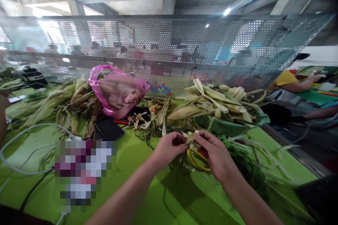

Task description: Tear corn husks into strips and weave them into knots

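Observation:
Above the green table [148,190], my left hand [170,149] and my right hand [213,153] meet at a small bundle of pale corn husk [190,137]. The thumb and fingers of each hand pinch it from either side. The bundle looks folded or knotted, but its finer shape is too small to make out. A yellow loop [196,161] lies below my right hand, its upper part hidden by the fingers. Behind the hands, a green basket [227,126] is heaped with dry corn husks [211,100].
A pink plastic bag [118,93] stands among husks at the back, near a dark phone [109,129]. White cables [34,124] curl on the left. Green feathery strands [246,168] lie right. A perforated metal partition [158,38] rises behind. Another person's arm [298,84] shows far right.

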Motion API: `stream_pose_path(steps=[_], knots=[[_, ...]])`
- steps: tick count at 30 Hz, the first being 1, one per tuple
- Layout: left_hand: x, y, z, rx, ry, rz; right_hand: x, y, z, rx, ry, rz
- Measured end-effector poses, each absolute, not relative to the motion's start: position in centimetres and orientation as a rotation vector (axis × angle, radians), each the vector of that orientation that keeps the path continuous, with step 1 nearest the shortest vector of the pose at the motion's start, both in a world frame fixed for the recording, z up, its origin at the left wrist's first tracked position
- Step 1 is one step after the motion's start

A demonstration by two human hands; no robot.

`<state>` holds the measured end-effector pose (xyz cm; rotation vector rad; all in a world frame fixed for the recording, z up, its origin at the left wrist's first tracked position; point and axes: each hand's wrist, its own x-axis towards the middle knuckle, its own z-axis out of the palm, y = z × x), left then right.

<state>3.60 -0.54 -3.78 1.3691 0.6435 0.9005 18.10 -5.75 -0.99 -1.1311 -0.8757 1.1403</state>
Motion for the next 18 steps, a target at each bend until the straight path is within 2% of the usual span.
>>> stream_pose_path(steps=[10, 18], knots=[[3.4, -1.2, -2.6, 1.434, 0.617, 0.933, 18.2, -5.7, -0.9, -1.175, -0.832, 1.285], [3.6, -0.8, -3.8, 1.432, 0.638, 0.861, 19.0, -5.1, -1.3, -1.075, -0.709, 1.216]])
